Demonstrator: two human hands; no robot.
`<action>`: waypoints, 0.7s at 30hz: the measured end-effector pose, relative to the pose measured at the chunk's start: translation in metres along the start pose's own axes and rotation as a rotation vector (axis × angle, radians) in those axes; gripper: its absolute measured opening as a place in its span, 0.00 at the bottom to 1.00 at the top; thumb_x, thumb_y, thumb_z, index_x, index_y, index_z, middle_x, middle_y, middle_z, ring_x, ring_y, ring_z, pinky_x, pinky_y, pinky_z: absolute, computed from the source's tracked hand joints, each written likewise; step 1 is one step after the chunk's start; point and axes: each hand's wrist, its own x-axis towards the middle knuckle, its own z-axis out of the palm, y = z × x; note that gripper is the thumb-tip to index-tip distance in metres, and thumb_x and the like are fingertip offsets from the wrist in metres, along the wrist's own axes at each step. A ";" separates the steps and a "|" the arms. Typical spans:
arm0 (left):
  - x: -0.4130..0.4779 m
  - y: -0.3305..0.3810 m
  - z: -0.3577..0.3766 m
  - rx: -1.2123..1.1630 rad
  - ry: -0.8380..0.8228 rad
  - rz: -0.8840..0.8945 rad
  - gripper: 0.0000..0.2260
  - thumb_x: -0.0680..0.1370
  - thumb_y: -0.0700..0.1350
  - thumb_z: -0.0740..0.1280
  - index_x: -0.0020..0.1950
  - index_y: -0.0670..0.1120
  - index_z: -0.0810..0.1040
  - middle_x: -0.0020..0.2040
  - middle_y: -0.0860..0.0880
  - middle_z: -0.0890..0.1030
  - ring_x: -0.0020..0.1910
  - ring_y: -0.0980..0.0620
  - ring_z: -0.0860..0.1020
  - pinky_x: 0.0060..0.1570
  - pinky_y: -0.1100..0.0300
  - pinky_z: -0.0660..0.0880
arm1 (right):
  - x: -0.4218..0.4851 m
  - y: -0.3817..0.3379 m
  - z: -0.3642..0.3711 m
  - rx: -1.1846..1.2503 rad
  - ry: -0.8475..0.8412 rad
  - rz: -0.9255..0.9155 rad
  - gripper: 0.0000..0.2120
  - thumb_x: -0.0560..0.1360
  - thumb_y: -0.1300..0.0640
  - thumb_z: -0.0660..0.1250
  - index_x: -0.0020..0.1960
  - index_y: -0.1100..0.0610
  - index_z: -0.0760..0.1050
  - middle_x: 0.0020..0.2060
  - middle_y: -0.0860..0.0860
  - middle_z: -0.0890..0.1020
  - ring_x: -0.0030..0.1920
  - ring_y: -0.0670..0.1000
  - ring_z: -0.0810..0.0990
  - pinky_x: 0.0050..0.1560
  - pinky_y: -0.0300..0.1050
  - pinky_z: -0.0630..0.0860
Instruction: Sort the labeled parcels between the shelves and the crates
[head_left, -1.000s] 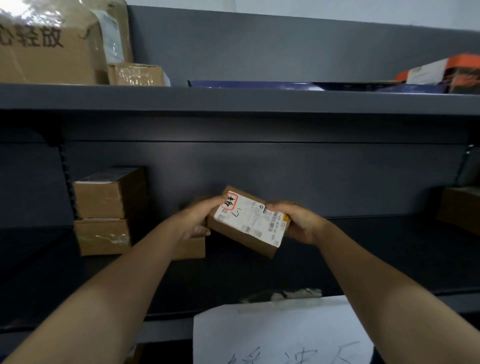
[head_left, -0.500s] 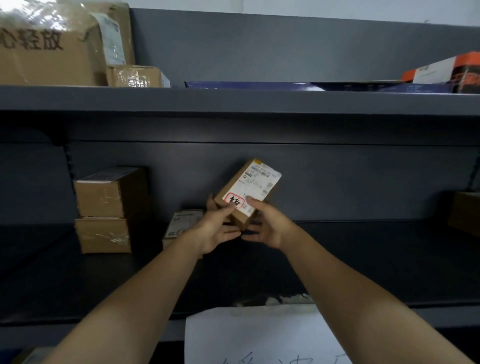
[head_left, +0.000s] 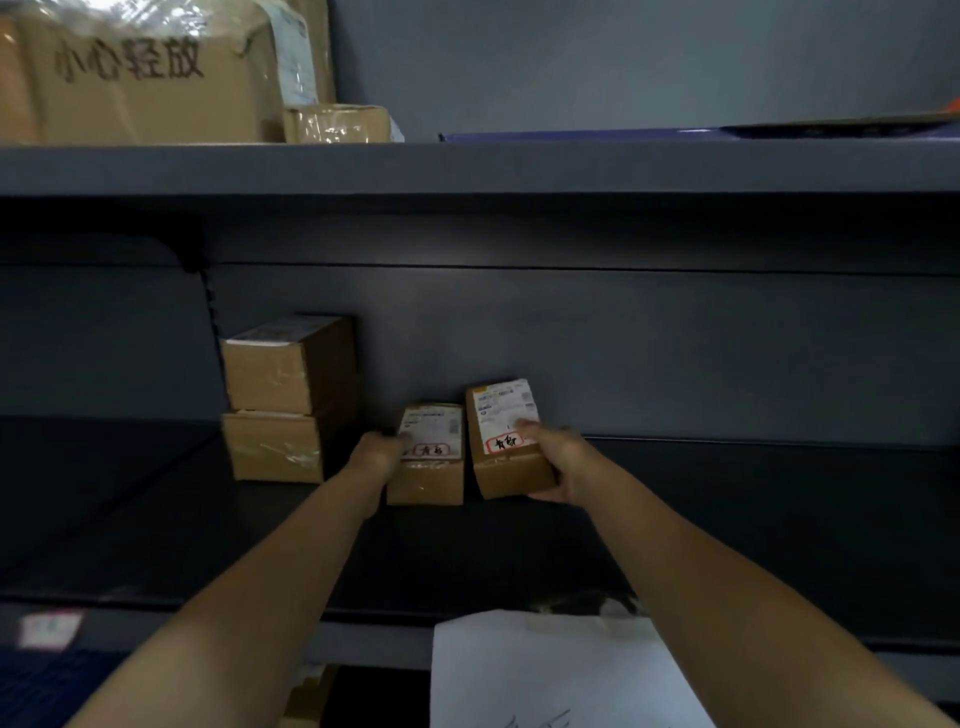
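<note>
The right hand (head_left: 558, 462) grips a small brown cardboard parcel with a white shipping label (head_left: 506, 441), fingers wrapped around its right side and thumb on the label, at the back of the dark grey metal shelf (head_left: 727, 519). It stands just beside a similar small labelled brown box (head_left: 428, 457), whose left side the left hand (head_left: 376, 454) touches; whether those fingers are clenched on it I cannot tell. The held parcel looks light and stiff, with taped faces likely slippery, so gripping across opposite side walls seems safest.
</note>
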 end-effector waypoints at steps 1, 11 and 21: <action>-0.002 -0.003 0.002 -0.032 -0.035 -0.036 0.16 0.79 0.45 0.62 0.65 0.39 0.72 0.59 0.39 0.78 0.56 0.40 0.76 0.59 0.49 0.73 | 0.001 0.002 0.003 -0.005 -0.013 0.010 0.10 0.77 0.50 0.69 0.47 0.55 0.72 0.45 0.56 0.80 0.48 0.56 0.80 0.53 0.55 0.79; -0.049 0.019 0.030 -0.386 -0.294 0.152 0.22 0.79 0.44 0.63 0.71 0.59 0.65 0.60 0.50 0.79 0.59 0.48 0.76 0.59 0.45 0.71 | -0.021 -0.003 -0.040 0.208 0.025 -0.207 0.21 0.75 0.50 0.70 0.66 0.48 0.70 0.57 0.51 0.81 0.59 0.54 0.78 0.59 0.59 0.75; -0.170 0.069 0.201 -0.363 -0.646 0.285 0.27 0.76 0.43 0.68 0.71 0.58 0.63 0.62 0.50 0.77 0.60 0.48 0.75 0.54 0.49 0.74 | -0.129 0.013 -0.241 0.342 0.305 -0.320 0.13 0.76 0.53 0.69 0.59 0.52 0.72 0.54 0.53 0.81 0.53 0.53 0.81 0.46 0.53 0.81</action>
